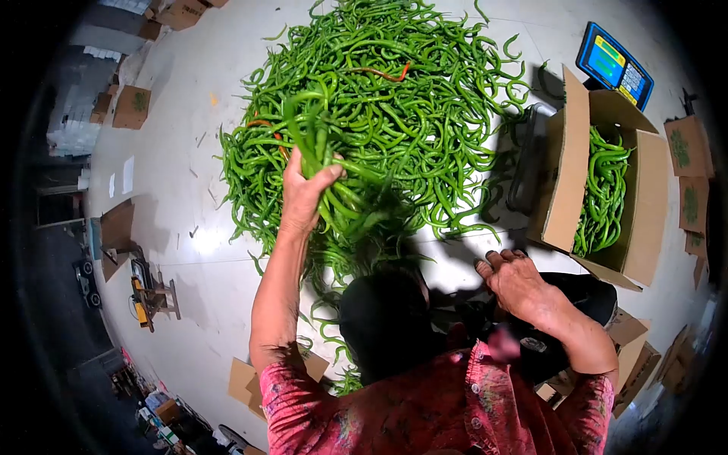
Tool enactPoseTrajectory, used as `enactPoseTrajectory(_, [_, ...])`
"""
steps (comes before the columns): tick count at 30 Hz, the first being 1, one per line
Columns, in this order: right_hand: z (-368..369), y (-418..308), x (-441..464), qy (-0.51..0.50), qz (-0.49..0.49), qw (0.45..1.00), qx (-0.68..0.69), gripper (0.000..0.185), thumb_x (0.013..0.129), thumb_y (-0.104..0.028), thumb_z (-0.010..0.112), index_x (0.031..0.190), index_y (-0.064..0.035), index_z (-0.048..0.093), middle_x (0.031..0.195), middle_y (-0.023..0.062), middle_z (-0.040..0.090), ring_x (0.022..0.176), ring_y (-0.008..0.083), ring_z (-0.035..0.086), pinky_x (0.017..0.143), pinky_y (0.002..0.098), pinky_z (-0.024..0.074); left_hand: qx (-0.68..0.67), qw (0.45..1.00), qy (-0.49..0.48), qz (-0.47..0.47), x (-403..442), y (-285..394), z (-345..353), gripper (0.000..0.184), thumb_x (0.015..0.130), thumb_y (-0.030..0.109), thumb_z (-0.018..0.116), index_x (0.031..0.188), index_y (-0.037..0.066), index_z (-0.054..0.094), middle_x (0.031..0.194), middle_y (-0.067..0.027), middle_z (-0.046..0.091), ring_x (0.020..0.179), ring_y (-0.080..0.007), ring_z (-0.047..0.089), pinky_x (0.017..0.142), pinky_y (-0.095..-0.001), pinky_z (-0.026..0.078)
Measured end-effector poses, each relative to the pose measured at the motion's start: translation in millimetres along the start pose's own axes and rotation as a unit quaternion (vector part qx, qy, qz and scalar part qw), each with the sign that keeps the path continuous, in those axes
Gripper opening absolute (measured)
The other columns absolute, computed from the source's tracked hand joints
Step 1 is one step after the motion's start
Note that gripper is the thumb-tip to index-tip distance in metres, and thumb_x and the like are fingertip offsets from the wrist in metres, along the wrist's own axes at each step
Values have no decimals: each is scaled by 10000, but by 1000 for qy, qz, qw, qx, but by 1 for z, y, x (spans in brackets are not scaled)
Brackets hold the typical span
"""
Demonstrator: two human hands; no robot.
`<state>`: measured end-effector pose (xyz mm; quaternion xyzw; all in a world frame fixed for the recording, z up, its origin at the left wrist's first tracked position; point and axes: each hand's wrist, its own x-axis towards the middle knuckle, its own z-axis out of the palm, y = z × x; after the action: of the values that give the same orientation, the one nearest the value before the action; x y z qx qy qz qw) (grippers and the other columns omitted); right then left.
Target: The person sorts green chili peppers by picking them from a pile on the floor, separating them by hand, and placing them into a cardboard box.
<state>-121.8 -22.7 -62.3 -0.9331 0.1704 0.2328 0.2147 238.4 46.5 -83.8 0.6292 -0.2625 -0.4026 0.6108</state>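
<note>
My left hand (305,191) is closed round a bunch of long green chili peppers (309,133), raised over a big heap of the same chili peppers (425,121) spread on the floor. The bunch is partly blurred, and some peppers hang below the hand. A few red peppers (390,74) show among the green ones. My right hand (519,284) is over my dark-clad knee, near the open cardboard box (644,205). Its fingers are loosely bent and somewhat apart, with nothing visible in them. Green peppers (604,197) lie inside that box.
Behind the box stands a scale display (616,64) with a blue panel. Flattened or folded cartons (690,152) line the right side. More cardboard (133,105) lies on the left, near a small wooden stool (155,296). Loose peppers (326,330) are scattered by my legs.
</note>
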Motion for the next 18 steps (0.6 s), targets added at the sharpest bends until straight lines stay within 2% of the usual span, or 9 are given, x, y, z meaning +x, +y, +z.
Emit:
enactPoseTrajectory(2, [-10, 1, -1, 13, 6, 1000, 23, 493, 712, -61, 650, 1194, -29, 554, 1004, 190, 595, 949, 360, 605, 828, 441, 493, -79, 997, -17, -4, 2, 14, 5, 462, 757, 92, 708, 1165, 37, 497, 971, -81, 617, 845, -182, 619, 832, -326, 512])
enactPoseTrajectory(3, [-23, 1, -2, 9, 12, 998, 54, 423, 776, -82, 642, 1189, -25, 568, 991, 201, 625, 928, 371, 622, 793, 455, 508, -91, 996, -16, 0, 2, 20, 9, 454, 769, 84, 703, 1169, 37, 494, 968, -82, 617, 836, -179, 622, 812, -324, 520])
enactPoseTrajectory(6, [-37, 6, -10, 151, -27, 961, 229, 387, 825, -113, 637, 1195, -21, 571, 1034, 196, 648, 928, 380, 624, 780, 455, 509, -121, 993, -8, -8, 0, 36, 28, 435, 794, 58, 695, 1176, 40, 487, 950, -81, 619, 806, -170, 628, 744, -310, 538])
enactPoseTrajectory(7, [-43, 6, -11, 172, -36, 941, 290, 366, 862, -167, 627, 1191, -17, 573, 1006, 196, 656, 947, 337, 646, 798, 432, 512, -131, 991, -5, -14, -2, 42, 36, 431, 801, 49, 693, 1178, 42, 485, 942, -79, 620, 795, -167, 629, 720, -303, 543])
enactPoseTrajectory(10, [-55, 6, -10, 163, -47, 890, 422, 334, 856, -132, 641, 1167, -20, 597, 988, 174, 674, 896, 311, 661, 789, 399, 510, -137, 990, 1, -25, -7, 59, 60, 438, 806, 28, 692, 1187, 46, 477, 921, -72, 621, 768, -161, 630, 665, -284, 547])
enactPoseTrajectory(11, [-57, 4, -9, 168, -41, 880, 442, 319, 871, -165, 648, 1152, -19, 608, 938, 145, 684, 869, 226, 664, 786, 359, 510, -136, 991, 4, -17, -7, 60, 66, 462, 795, 37, 714, 1190, 53, 474, 907, -64, 623, 758, -163, 629, 656, -281, 546])
enactPoseTrajectory(14, [-52, 0, 0, 228, -53, 839, 491, 304, 882, -186, 653, 1135, -22, 613, 914, 109, 693, 857, 169, 654, 772, 320, 510, -117, 992, 39, -3, -11, 67, 89, 386, 812, 57, 705, 1136, 59, 496, 900, -54, 615, 752, -163, 627, 641, -284, 547])
enactPoseTrajectory(15, [-42, -2, 10, 337, -98, 784, 512, 330, 853, -270, 682, 1024, 6, 620, 779, 88, 669, 684, 166, 626, 640, 288, 484, -110, 991, 78, -14, -15, 70, 99, 393, 810, 60, 710, 1135, 65, 491, 895, -46, 604, 760, -162, 618, 658, -291, 538])
enactPoseTrajectory(18, [-65, -2, 5, 321, 38, 778, 538, 321, 808, -267, 723, 938, 8, 620, 702, 24, 607, 607, 100, 524, 586, 244, 441, -115, 991, 61, 20, -25, 78, 122, 389, 809, 58, 712, 1130, 69, 492, 906, -44, 595, 769, -161, 607, 685, -294, 528])
